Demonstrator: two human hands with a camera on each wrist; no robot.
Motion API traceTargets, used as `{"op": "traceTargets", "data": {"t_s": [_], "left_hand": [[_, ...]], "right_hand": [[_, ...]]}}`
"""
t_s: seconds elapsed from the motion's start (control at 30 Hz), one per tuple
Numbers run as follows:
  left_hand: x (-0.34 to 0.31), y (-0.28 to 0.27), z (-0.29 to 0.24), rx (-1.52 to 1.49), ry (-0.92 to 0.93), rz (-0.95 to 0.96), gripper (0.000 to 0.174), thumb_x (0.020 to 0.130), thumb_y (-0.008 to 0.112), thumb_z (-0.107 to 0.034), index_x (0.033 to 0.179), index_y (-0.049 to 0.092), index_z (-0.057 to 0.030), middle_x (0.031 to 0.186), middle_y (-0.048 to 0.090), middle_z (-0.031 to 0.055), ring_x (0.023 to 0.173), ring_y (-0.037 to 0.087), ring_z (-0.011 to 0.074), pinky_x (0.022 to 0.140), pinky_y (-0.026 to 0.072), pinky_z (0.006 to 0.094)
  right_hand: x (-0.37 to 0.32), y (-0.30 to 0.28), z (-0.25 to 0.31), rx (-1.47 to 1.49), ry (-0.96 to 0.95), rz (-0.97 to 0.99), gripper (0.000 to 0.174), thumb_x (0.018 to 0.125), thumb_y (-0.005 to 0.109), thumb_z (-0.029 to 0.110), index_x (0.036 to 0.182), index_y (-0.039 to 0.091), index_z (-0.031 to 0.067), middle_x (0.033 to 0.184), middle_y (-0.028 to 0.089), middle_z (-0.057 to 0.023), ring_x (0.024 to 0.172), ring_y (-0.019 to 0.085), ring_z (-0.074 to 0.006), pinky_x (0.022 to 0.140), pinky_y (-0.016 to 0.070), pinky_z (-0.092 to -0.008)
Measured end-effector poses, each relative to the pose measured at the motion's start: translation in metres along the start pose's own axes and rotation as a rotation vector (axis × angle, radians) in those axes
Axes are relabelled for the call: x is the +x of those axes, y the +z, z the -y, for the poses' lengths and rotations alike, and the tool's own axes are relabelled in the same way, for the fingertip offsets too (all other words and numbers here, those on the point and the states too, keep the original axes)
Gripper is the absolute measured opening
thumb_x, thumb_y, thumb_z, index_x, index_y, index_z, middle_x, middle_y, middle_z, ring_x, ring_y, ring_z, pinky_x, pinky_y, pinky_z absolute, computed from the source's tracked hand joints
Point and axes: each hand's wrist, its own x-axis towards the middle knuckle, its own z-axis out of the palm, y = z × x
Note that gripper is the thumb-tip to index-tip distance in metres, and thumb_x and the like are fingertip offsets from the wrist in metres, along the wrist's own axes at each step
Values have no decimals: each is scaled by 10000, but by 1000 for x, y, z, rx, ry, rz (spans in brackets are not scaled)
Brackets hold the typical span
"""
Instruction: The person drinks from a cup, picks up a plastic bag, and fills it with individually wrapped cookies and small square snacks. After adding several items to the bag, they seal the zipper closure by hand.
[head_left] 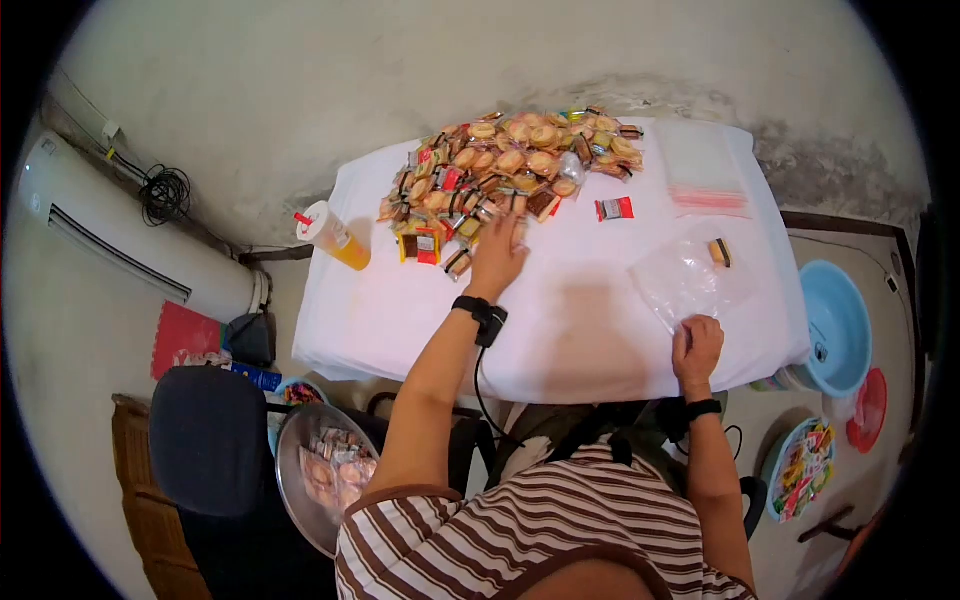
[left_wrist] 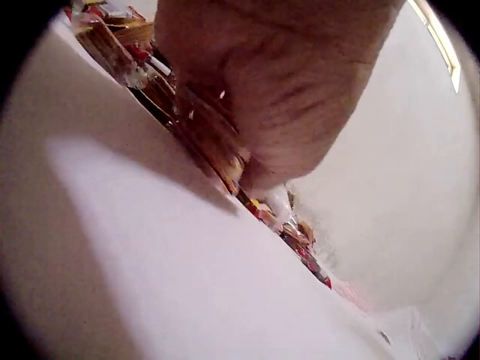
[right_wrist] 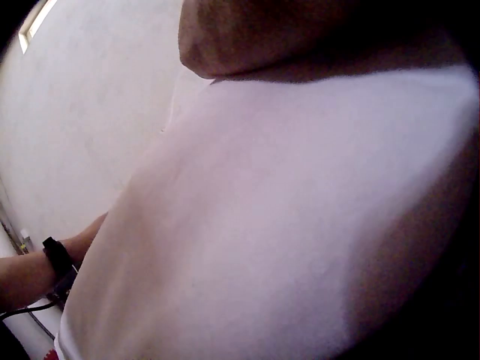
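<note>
My left hand point(head_left: 498, 258) reaches to the front edge of a heap of wrapped biscuits and small cakes point(head_left: 510, 160). Its fingertips are among the packets, partly hidden, and I cannot tell whether they grip one. In the left wrist view a wrapped snack point(left_wrist: 217, 142) lies right against the hand point(left_wrist: 277, 90). At the table's near right, my right hand point(head_left: 698, 350) has curled fingers and pinches the near edge of a clear plastic bag point(head_left: 675, 285). The bag lies flat, with one small wrapped cake point(head_left: 720, 252) at its far right part.
A red-and-grey packet point(head_left: 614, 208) lies alone right of the heap. Flat clear bags point(head_left: 705, 165) are stacked at the back right. A drink cup point(head_left: 335, 237) with a straw stands at the left. A metal bowl point(head_left: 290, 470) and blue basins point(head_left: 838, 325) are beside the table.
</note>
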Motion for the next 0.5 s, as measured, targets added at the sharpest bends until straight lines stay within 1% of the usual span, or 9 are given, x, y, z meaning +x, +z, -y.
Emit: {"op": "traceTargets", "data": {"t_s": [0.1, 0.13, 0.17, 0.23, 0.3, 0.33, 0.4, 0.43, 0.5], "left_hand": [[-9, 7, 6, -163, 59, -46, 582, 756, 644, -164, 1280, 437, -17, 1329, 400, 232, 1201, 382, 431, 1002, 351, 444], [-4, 3, 17, -123, 99, -78, 593, 765, 653, -200, 1285, 439, -14, 1340, 380, 263, 1251, 328, 437, 1033, 309, 462], [-2, 0, 27, -125, 99, -78, 593, 765, 653, -200, 1285, 439, -14, 1340, 380, 263, 1251, 328, 437, 1033, 309, 462], [-1, -16, 37, 61, -138, -431, 638, 773, 656, -237, 1322, 409, -25, 1343, 360, 289, 1276, 293, 438, 1053, 265, 485], [0, -22, 82, 173, -327, -557, 733, 756, 676, -342, 1355, 377, -43, 1381, 314, 294, 1302, 249, 442, 1069, 224, 501], [-1, -29, 90, 172, -326, -560, 733, 756, 676, -342, 1355, 377, -43, 1381, 314, 294, 1302, 249, 442, 1069, 224, 501], [-4, -40, 103, 177, -654, -442, 825, 720, 693, -441, 1374, 357, -67, 1418, 274, 276, 1313, 259, 420, 1075, 238, 470], [-7, -41, 117, 176, -652, -443, 825, 720, 693, -441, 1374, 357, -67, 1418, 274, 276, 1313, 259, 420, 1075, 238, 470], [-13, -45, 132, -24, -492, -239, 896, 681, 702, -517, 1383, 349, -87, 1429, 263, 271, 1319, 280, 392, 1078, 250, 436]], "right_hand": [[1, 1, 0, -2, -8, -15, 116, 721, 616, 83, 822, 561, 72, 877, 569, -95, 873, 531, -287, 776, 389, -387], [1, 0, 0, 1, -4, -22, 114, 721, 615, 80, 821, 561, 70, 873, 569, -96, 870, 532, -287, 774, 390, -387], [1, -1, 1, -1, -4, -22, 114, 721, 615, 80, 821, 561, 70, 873, 569, -96, 870, 532, -287, 774, 390, -387], [2, -2, 3, 15, 6, -5, 109, 721, 613, 77, 818, 563, 71, 877, 571, -97, 868, 535, -287, 769, 392, -387], [0, 0, 0, -1, 2, -10, 108, 721, 613, 75, 817, 565, 71, 878, 573, -98, 868, 536, -287, 768, 394, -387], [0, 1, -1, -17, -1, -19, 106, 721, 613, 74, 817, 566, 71, 879, 574, -98, 868, 537, -287, 767, 395, -386], [1, 0, 0, -21, -7, -23, 105, 723, 612, 75, 818, 566, 70, 882, 575, -99, 870, 538, -288, 767, 395, -386], [1, 0, 0, -25, -12, -21, 104, 725, 612, 75, 819, 566, 69, 884, 575, -100, 872, 538, -288, 766, 394, -385], [1, 1, -1, -19, -17, -23, 106, 727, 612, 78, 821, 565, 67, 886, 574, -102, 872, 538, -289, 767, 394, -385]]}}
